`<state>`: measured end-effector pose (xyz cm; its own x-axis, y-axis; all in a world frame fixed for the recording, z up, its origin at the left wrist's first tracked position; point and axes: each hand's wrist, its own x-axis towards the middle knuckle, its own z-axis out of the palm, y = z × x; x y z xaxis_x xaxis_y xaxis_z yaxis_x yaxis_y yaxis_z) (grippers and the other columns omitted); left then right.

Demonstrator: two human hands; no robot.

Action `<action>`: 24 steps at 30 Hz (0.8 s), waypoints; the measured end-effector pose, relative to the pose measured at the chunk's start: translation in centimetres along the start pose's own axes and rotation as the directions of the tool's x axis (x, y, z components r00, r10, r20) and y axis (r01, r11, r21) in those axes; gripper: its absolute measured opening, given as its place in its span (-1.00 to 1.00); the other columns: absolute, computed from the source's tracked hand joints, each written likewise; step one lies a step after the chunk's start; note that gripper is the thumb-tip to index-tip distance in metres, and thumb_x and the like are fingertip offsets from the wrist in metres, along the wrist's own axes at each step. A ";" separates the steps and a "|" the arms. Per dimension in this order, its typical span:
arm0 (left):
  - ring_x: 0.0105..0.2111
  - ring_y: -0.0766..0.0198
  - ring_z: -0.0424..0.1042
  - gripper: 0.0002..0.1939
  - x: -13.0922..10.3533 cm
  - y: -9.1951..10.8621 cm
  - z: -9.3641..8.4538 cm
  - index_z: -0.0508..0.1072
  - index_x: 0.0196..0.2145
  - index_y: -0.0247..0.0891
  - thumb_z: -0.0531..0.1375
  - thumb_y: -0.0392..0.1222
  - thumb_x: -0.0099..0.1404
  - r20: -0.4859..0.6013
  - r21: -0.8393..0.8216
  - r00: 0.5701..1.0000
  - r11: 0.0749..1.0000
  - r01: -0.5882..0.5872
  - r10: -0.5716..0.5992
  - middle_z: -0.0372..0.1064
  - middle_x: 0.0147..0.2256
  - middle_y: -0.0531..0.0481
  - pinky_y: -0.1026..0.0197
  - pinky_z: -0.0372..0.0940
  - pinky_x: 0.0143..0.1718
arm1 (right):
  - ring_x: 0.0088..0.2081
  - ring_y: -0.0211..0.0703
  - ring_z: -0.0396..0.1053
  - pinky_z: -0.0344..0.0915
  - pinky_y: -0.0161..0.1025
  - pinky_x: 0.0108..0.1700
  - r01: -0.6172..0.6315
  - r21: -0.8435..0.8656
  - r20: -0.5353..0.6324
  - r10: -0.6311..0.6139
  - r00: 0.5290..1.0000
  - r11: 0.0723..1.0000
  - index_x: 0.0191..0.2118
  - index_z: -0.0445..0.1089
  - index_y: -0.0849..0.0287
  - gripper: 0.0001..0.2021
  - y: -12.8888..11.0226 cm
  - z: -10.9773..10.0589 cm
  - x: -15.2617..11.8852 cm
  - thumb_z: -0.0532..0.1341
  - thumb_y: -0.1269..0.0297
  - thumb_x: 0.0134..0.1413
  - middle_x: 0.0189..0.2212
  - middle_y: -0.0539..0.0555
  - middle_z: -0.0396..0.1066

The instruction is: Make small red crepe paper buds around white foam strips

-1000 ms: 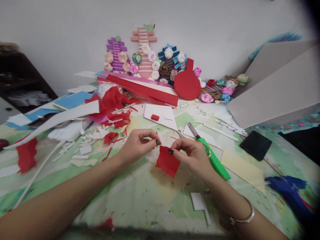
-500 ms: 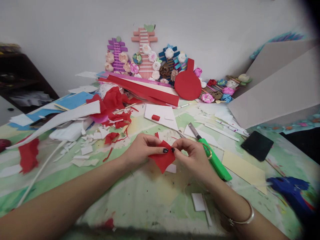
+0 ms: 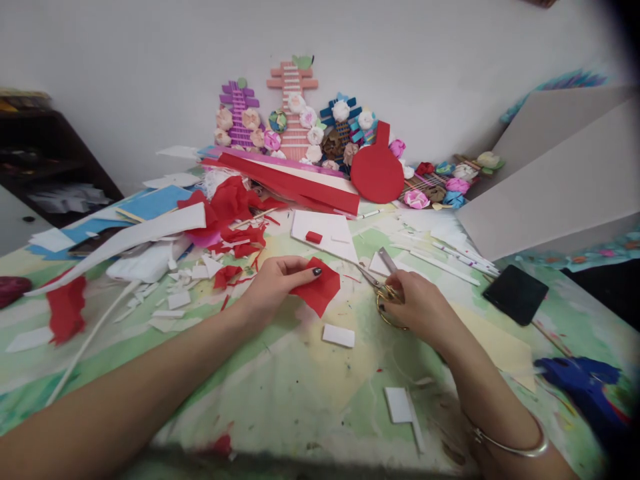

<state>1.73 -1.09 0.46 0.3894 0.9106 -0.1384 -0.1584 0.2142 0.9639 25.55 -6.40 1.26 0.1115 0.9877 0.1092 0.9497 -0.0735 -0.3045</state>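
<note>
My left hand point(image 3: 280, 283) pinches a small piece of red paper point(image 3: 320, 287) between thumb and fingers, holding it above the table. My right hand point(image 3: 420, 303) is closed round the gold handles of a pair of scissors point(image 3: 375, 280), whose blades point up and left towards the white card. Part of the handles is hidden by my fingers. Behind that hand the metal end of a utility knife point(image 3: 387, 260) shows; its green body is covered now. Below the red paper lies a small white foam block point(image 3: 339, 335).
White foam card point(image 3: 320, 230) with a small red block point(image 3: 314, 237) lies ahead. Red paper scraps point(image 3: 230, 203) and white offcuts are heaped at left. A blue glue gun point(image 3: 575, 380) and black square point(image 3: 515, 293) sit at right. Behind stand a red guitar-shaped cutout point(image 3: 377, 173) and flowered crafts.
My right hand has let go of the red paper, moved right and taken hold of the scissors. My left hand keeps the paper, now slightly higher. The view has shifted a little.
</note>
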 end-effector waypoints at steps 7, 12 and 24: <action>-0.51 0.33 0.44 -0.87 0.2 0.2 -0.1 0.55 -0.44 -0.31 0.37 -0.21 0.06 -0.050 -0.047 0.999 0.999 0.013 -0.015 0.52 -0.48 0.00 0.34 0.29 -0.50 | -0.42 -0.10 0.36 0.09 -0.30 -0.45 -0.056 -0.068 0.094 0.062 0.994 0.996 -0.07 0.33 0.25 -0.60 0.1 0.1 0.3 0.18 0.49 -0.14 -0.45 0.09 0.44; -0.52 0.36 0.43 -0.84 0.5 0.1 -0.3 0.54 -0.44 -0.32 0.39 -0.19 0.03 -0.076 -0.065 0.997 0.998 0.001 -0.006 0.51 -0.50 0.02 0.35 0.29 -0.47 | -0.47 -0.17 0.34 0.15 -0.29 -0.42 -0.114 0.168 0.011 0.114 0.993 0.979 -0.07 0.33 0.18 -0.58 -0.4 -0.8 0.0 0.24 0.39 -0.16 -0.48 0.00 0.42; -0.50 0.33 0.45 -0.77 0.6 0.6 -0.4 0.51 -0.44 -0.35 0.40 -0.14 0.02 -0.074 -0.102 0.997 0.994 -0.036 0.029 0.51 -0.48 -0.03 0.31 0.33 -0.44 | -0.65 -0.33 0.16 0.13 -0.32 -0.61 -0.315 0.934 0.357 -0.501 0.788 0.170 -0.37 0.36 0.24 -0.48 -2.1 0.4 -1.9 0.20 -0.24 -0.04 -0.59 -0.04 0.20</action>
<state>1.49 -0.28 0.82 0.3162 0.9401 -0.1273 -0.2641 0.2161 0.9400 23.19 -8.07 1.35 -0.4927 0.8645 -0.0995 -0.1472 -0.1956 -0.9696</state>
